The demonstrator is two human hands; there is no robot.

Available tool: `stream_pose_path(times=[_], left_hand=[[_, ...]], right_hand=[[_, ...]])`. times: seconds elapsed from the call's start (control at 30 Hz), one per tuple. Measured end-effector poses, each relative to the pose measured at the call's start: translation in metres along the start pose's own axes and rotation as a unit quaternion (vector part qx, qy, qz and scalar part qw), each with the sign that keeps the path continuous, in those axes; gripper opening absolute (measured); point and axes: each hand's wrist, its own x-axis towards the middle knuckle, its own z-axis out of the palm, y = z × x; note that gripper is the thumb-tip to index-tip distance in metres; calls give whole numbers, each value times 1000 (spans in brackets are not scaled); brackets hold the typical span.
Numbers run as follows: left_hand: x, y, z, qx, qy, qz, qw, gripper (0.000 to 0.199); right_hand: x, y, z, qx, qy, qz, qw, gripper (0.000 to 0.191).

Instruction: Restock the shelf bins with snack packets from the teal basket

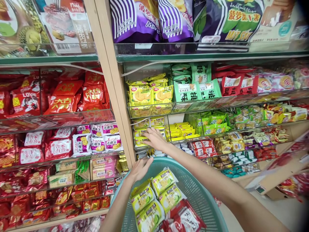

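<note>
Shop interior, snack shelving both sides of a pale wood upright (112,71). Upper glass shelf (154,58) with green edge, white cable (142,68) strung just below. Lower tiers: clear acrylic bin fronts (212,102), glossy with reflections. Light wood ledge (74,219) bottom left. Pale floor (238,214) lower right, smooth-looking. Bright lighting; right edge blurred, dark corners.

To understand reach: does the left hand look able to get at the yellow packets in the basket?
Probably yes: the left hand is at the rim of the basket, with the yellow packets mostly uncovered.
</note>
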Motion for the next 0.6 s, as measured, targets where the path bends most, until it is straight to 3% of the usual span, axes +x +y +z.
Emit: stream_pose_path(times=[0.6], left_hand=[[0,0,1,-4,3,5,1000,65]], right_hand=[[3,-1,0,63,-11,-6,998,17]])
